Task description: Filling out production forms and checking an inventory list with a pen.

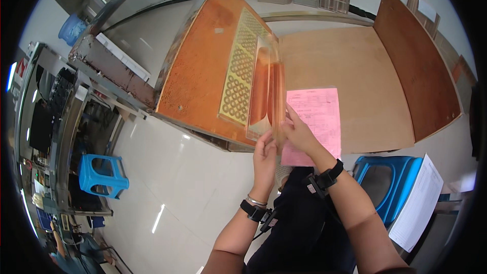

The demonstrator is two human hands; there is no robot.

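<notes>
Watching from my end, the thing that matters is the clear stack [277, 101] of see-through sheets, smack in the centre of the frame, just right of the yellow holed panel [237, 78]. The right hand [302, 134] has its thumb and fingers closed on the stack's near right edge. The left hand [265, 157] has curled fingers up against the bottom end. Glare makes that bit rough, so I can't tell whether the left fingers pinch or just touch, or how many layers are in there.

To do this well, imo: even pressure from both hands, edges only, palms off the shiny faces. I'd support the bottom end so the layers don't fan out, and I'd lift rather than drag, since clear plastic-looking stuff probably scratches easily.

Counting up what I've got: two hands, one clear stack, one yellow panel, one pink sheet [314, 122] right of centre. Two upright-ish boards: one orange board [195, 66] left of centre, one brown board [418, 61] upper right. Two blue stools, one lower left [104, 175], one lower right [403, 185]. Plus one white page [418, 205] at lower right, and two black wrist straps [332, 172], one per arm.
</notes>
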